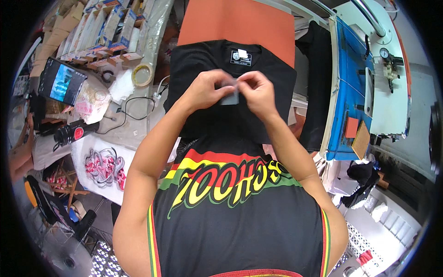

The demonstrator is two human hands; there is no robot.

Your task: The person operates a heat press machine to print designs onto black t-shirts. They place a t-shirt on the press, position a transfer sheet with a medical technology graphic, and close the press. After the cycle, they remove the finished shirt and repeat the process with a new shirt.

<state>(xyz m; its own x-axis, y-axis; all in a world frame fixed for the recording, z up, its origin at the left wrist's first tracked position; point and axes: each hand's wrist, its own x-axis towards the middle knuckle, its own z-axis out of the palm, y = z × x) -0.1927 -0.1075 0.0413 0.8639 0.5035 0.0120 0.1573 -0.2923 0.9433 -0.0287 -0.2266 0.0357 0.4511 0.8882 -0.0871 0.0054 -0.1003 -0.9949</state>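
Observation:
My left hand (211, 89) and my right hand (256, 94) meet over the chest of a black T-shirt (189, 64) lying on an orange board (236, 21). Both are closed in pinches on a small greyish, see-through piece (230, 99), partly hidden by my blurred fingers. Just above it, inside the shirt's collar, is a dark square neck label (240, 58) with a white tab.
On the left are boxed rolls (104, 27), tape (142, 75), a phone (62, 82), cables, a black bottle (64, 135) and a printed sheet (104, 168). A person's arm (20, 154) shows at far left. A blue-padded machine (344, 87) with a gauge stands right.

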